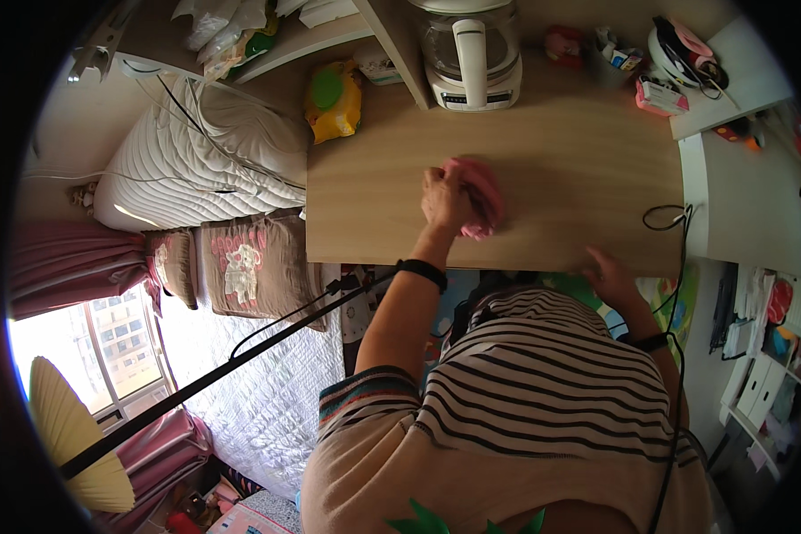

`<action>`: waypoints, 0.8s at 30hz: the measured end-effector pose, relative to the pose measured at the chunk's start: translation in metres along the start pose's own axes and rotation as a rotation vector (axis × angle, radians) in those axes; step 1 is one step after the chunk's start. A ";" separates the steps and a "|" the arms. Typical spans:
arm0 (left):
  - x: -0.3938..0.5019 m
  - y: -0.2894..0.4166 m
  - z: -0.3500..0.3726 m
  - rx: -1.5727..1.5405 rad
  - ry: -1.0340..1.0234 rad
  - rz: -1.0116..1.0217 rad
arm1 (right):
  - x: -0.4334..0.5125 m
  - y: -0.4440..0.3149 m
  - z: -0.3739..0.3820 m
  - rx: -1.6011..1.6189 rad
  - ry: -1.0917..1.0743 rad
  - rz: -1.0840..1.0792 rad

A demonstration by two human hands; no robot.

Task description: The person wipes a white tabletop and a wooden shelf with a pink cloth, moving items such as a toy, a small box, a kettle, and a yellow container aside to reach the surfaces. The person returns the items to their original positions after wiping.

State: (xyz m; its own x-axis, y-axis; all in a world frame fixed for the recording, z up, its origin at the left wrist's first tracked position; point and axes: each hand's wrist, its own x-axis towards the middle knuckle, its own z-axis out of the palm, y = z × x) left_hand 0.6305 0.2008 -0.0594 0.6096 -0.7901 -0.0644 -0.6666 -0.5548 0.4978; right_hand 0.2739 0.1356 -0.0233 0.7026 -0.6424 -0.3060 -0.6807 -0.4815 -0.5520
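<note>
My left hand grips a pink cloth against the top of the wooden desk, near its middle. The cloth is bunched up and slightly blurred. By the desk's front edge, to the right, my right hand hovers with its fingers apart and nothing in them. A dark band circles each wrist.
A white glass-jug appliance stands at the back of the desk. Left of it lies a yellow wipes pack. A small pink box is at the back right. A black cable hangs over the right edge. Pillows lie left.
</note>
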 end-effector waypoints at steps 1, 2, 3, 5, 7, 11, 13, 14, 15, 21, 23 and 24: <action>0.027 -0.019 -0.017 0.052 0.047 -0.065 | -0.006 0.000 0.002 0.006 0.012 0.057; 0.046 -0.031 -0.029 0.045 0.142 -0.119 | -0.012 0.000 0.004 0.010 0.027 0.118; 0.065 -0.046 -0.044 0.129 0.095 -0.111 | -0.016 0.000 0.006 0.012 0.017 0.141; 0.095 -0.056 -0.057 0.190 0.001 -0.221 | -0.028 0.000 0.012 0.031 -0.017 0.221; 0.102 -0.041 -0.044 0.184 -0.053 -0.270 | -0.040 -0.002 0.018 0.053 0.046 0.180; 0.079 0.013 -0.002 0.126 -0.215 -0.048 | -0.046 -0.009 0.030 0.177 0.093 0.172; 0.051 0.048 0.023 0.062 -0.289 0.176 | -0.042 -0.015 0.033 0.165 0.104 0.175; 0.036 0.064 0.033 0.043 -0.356 0.272 | -0.040 -0.018 0.034 0.171 0.127 0.163; 0.016 0.079 0.043 0.022 -0.377 0.353 | -0.037 -0.021 0.034 0.205 0.144 0.155; -0.052 0.090 0.056 -0.026 -0.650 0.568 | -0.025 -0.027 0.020 0.127 0.328 0.083; -0.042 0.070 0.049 -0.087 -0.462 0.481 | -0.022 -0.028 0.013 0.264 0.318 0.179; -0.034 0.058 0.044 -0.091 -0.367 0.421 | -0.019 -0.029 0.010 0.339 0.293 0.261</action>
State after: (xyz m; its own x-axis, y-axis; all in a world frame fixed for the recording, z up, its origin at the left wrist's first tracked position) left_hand 0.5523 0.1837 -0.0664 0.0996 -0.9862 -0.1324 -0.7704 -0.1606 0.6170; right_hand 0.2822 0.1680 -0.0091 0.3977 -0.8788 -0.2637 -0.6862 -0.0941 -0.7213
